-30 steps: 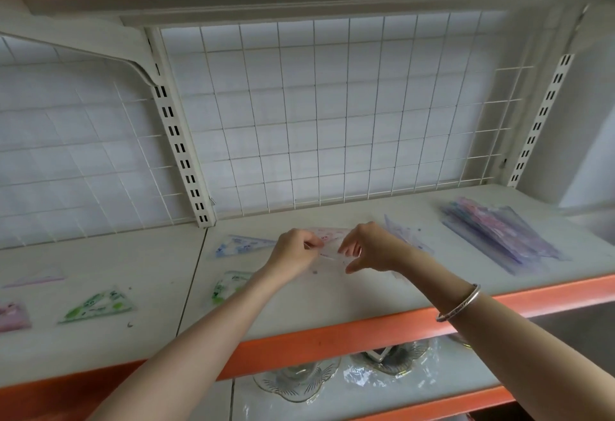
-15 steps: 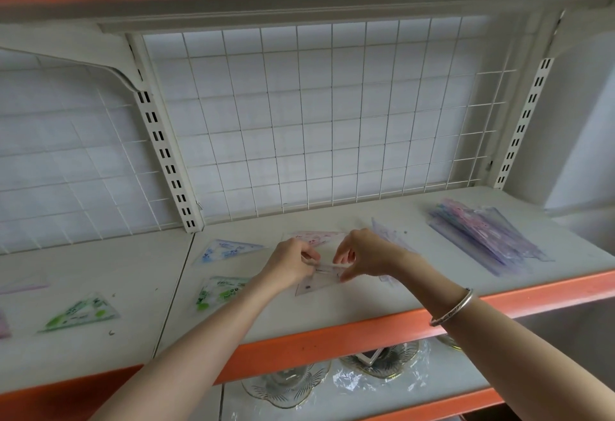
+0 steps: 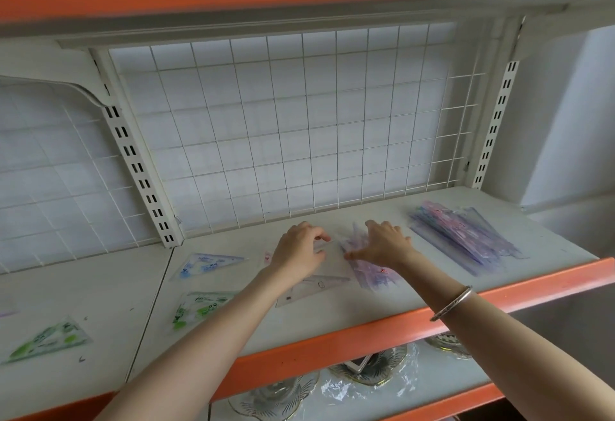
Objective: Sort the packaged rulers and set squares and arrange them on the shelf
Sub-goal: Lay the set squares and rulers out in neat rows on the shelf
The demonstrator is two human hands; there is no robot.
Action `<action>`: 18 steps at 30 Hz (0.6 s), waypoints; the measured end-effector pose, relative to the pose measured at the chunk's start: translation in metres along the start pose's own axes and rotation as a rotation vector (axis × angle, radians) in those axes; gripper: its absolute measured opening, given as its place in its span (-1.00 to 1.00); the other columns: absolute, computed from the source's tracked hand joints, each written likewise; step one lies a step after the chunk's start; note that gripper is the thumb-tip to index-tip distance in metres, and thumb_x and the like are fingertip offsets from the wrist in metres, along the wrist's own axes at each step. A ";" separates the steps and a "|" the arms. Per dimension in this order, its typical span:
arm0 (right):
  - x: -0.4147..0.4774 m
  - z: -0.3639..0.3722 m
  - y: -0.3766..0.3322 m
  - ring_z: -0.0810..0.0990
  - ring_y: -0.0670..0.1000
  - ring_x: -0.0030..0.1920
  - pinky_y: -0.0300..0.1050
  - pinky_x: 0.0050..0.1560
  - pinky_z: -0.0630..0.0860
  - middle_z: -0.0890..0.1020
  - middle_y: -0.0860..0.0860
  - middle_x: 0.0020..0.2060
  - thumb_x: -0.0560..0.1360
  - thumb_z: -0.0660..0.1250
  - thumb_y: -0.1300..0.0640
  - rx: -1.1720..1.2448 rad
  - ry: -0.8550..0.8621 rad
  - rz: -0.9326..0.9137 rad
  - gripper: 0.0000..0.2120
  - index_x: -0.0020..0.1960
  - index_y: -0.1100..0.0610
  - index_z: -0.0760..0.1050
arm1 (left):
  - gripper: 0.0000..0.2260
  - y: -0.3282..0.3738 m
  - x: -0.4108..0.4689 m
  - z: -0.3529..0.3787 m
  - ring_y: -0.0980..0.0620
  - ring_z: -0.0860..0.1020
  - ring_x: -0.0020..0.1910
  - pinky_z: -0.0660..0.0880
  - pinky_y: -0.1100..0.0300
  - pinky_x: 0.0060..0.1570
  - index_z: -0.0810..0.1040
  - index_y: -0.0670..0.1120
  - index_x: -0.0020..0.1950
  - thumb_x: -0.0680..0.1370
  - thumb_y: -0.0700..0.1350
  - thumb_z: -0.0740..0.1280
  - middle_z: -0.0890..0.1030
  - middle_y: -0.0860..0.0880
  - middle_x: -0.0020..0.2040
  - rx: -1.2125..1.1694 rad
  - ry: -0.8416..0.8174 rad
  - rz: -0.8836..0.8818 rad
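Left hand [image 3: 298,252] pinches a clear packet [image 3: 330,245]; right hand [image 3: 386,243] rests flat-fingered on purple packets [image 3: 376,276].

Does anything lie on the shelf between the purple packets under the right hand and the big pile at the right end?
Nothing visible does. Only a bare strip of shelf shows between the purple packets under the right hand and the big pile of packaged rulers.
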State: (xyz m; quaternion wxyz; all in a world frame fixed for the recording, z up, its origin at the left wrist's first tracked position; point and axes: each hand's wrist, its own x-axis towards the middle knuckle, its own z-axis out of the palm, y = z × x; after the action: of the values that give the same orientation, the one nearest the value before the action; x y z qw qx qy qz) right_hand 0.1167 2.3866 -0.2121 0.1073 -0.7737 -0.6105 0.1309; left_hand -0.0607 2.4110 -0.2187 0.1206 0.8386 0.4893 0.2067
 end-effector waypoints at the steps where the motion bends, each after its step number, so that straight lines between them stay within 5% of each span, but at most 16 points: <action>1: 0.000 0.001 0.001 0.31 0.22 0.32 0.08 0.22 0.33 0.38 0.17 0.28 0.34 0.43 -0.26 0.011 -0.004 0.004 -0.24 0.35 0.15 0.30 | -0.76 0.003 0.002 0.002 -0.01 0.47 0.11 0.40 0.13 0.11 0.58 -0.02 0.17 0.51 -0.16 0.33 0.52 -0.03 0.11 0.000 -0.001 0.005; 9: 0.010 0.006 0.009 0.32 0.19 0.24 0.05 0.18 0.37 0.44 0.15 0.17 0.35 0.45 -0.08 0.081 -0.022 -0.046 -0.45 0.25 0.13 0.43 | -0.77 0.014 0.012 0.009 -0.01 0.48 0.10 0.41 0.11 0.12 0.58 -0.01 0.17 0.52 -0.14 0.33 0.53 -0.02 0.12 -0.018 0.012 0.036; 18: 0.018 -0.002 0.015 0.36 0.16 0.23 -0.09 0.11 0.32 0.48 0.13 0.18 0.28 0.51 0.01 0.067 -0.004 -0.040 -0.41 0.26 0.10 0.45 | -0.78 0.017 0.015 0.016 -0.01 0.49 0.13 0.43 0.05 0.17 0.58 -0.02 0.16 0.52 -0.14 0.33 0.52 -0.03 0.12 -0.048 -0.013 0.015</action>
State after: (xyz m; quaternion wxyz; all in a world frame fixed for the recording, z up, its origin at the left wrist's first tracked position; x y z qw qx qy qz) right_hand 0.1352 2.4000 -0.2168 0.1346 -0.7571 -0.6213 0.1508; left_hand -0.0333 2.4155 -0.2224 0.1421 0.8405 0.4772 0.2137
